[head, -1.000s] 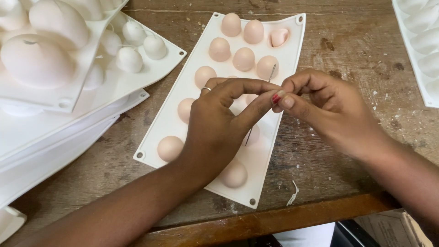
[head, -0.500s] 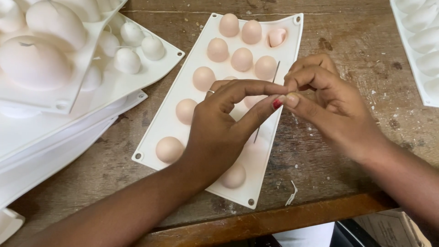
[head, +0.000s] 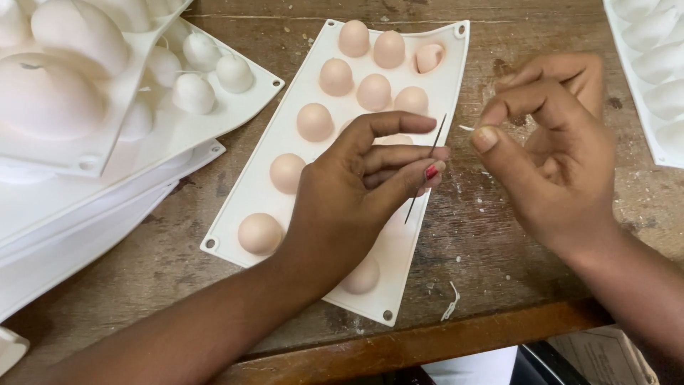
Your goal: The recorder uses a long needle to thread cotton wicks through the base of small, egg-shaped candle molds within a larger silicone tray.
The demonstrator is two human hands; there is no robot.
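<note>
Centrally, a thin dark needle (head: pixel 425 168) is pinched between the closed fingertips of the left hand (head: pixel 356 192), slanting above the lower part of a white silicone mould (head: pixel 299 178) with pinkish domes. The right hand (head: pixel 552 157) is held just beside it, thumb and forefinger closed on a small pale wick end (head: pixel 466 128), apart from the needle tip. The mould is laid flat on a worn, scratched wooden table (head: pixel 499 257), whose surface is flecked with white wax crumbs; a curled white scrap (head: pixel 450 303) is seen near the front edge. More white moulds (head: pixel 107 107) are stacked at the left, and another white mould (head: pixel 652 71) is cut off at the right.
</note>
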